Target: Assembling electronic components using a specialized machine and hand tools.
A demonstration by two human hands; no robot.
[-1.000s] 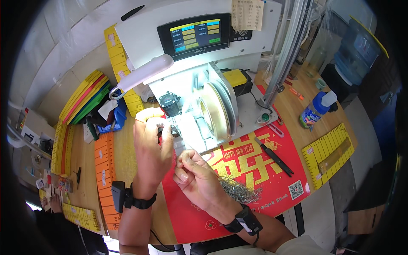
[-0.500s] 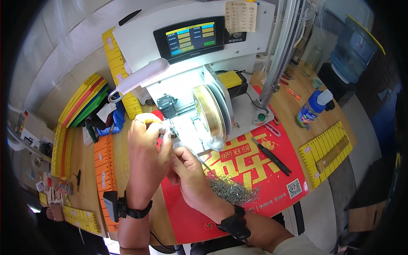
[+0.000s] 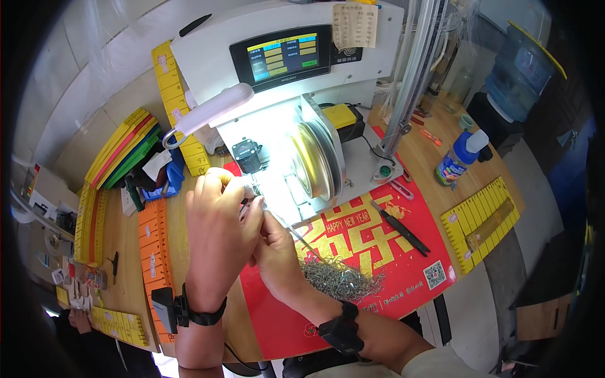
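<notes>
My left hand (image 3: 217, 236) is closed in a pinch at the front of a white bench machine (image 3: 208, 47), fingertips beside its small black motor block (image 3: 246, 155). Something pale shows at those fingertips, too small and glared to name. Just below and to the right, my right hand (image 3: 277, 258) is closed too, its fingertips close to the left thumb; what they hold is hidden. A thin grey strand (image 3: 305, 242) runs from near the right fingers toward a tangle of fine metal wire scraps (image 3: 340, 279). Right of the motor block stands a gold-coloured spool (image 3: 309, 160).
A lamp (image 3: 217, 107) lights the machine. Black tweezers (image 3: 403, 230) lie on the red mat (image 3: 277, 321). At right are a blue-capped bottle (image 3: 457, 157) and a yellow slotted tray (image 3: 482, 223); an orange tray (image 3: 154, 252) lies left. Another person's hand (image 3: 80, 320) shows far left.
My right hand has moved slightly up and closer to the left fingertips. A white, fluffy-looking patch at the spool's lower edge no longer shows. The view has shifted a little.
</notes>
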